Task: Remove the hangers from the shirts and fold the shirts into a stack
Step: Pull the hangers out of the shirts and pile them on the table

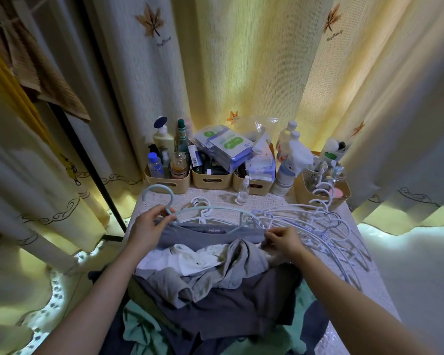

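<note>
A grey shirt [205,238] lies collar-up at the far end of a heap of clothes [215,285] on the table. A pale blue hanger [215,210] still sits in its neck, hook pointing left. My left hand [149,224] grips the hanger just below the hook. My right hand [283,240] pinches the shirt's right shoulder at the hanger's end. A white garment [187,257] and more grey and dark shirts are crumpled under and in front of it.
Several empty white and blue hangers [315,221] lie spread on the table's right side. Beige bins [210,179] full of bottles and packets line the back edge, with a small clear bottle [242,192] in front. Curtains surround the lace-covered table [364,275].
</note>
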